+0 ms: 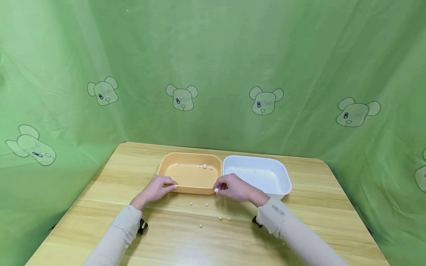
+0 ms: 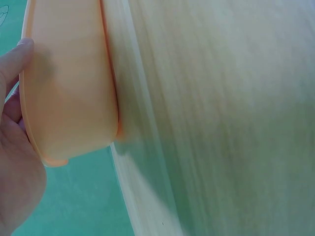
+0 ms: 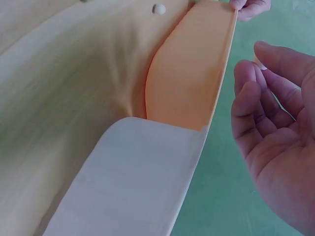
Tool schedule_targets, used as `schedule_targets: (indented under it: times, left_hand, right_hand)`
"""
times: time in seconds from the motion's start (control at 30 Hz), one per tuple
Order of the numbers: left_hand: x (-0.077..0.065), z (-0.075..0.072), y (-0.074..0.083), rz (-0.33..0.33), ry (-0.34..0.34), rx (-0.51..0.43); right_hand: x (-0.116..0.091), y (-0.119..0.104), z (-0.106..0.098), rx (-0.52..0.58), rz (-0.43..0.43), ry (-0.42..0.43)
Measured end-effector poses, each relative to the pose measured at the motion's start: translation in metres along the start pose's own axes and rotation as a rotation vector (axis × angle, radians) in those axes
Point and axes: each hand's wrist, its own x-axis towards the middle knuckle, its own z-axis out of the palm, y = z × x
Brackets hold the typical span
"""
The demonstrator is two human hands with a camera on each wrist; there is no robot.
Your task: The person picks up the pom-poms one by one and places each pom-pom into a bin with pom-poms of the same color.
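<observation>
In the head view, my left hand [image 1: 155, 190] grips the near rim of an orange plastic basin [image 1: 196, 190] at its left end. The left wrist view has the thumb [image 2: 18, 56] lying over that rim. My right hand [image 1: 237, 187] pinches a small white ball [image 1: 216, 190] between thumb and fingertips, by the orange basin's near right corner. The same ball [image 3: 259, 63] shows between the fingers in the right wrist view, a little above rim height. Several small pale balls, among them a larger white one [image 1: 204, 166], lie inside the orange basin.
A white basin [image 1: 286, 181] stands against the orange one's right side, with a tiny pale ball [image 1: 255, 171] in it. Several small balls, one yellowish [image 1: 220, 218] and one pinkish [image 1: 206, 204], lie on the wooden table [image 1: 173, 244] in front. A green curtain [image 1: 223, 55] hangs behind.
</observation>
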Motion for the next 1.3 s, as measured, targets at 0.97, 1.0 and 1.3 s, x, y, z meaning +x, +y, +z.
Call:
schedule_targets:
  times: [0.97,1.0,1.3]
  left_hand:
    - [0.002,-0.002,0.001,-0.031,-0.011,0.0]
    - [0.002,-0.002,0.001,-0.031,-0.011,-0.001]
    - [0.001,-0.001,0.0,-0.023,-0.01,-0.006]
  right_hand:
    - [0.04,-0.001,-0.017,-0.025,0.019,0.039]
    - [0.041,-0.001,-0.017,-0.027,0.025,0.041]
    - [0.052,0.008,-0.013,-0.039,0.075,0.041]
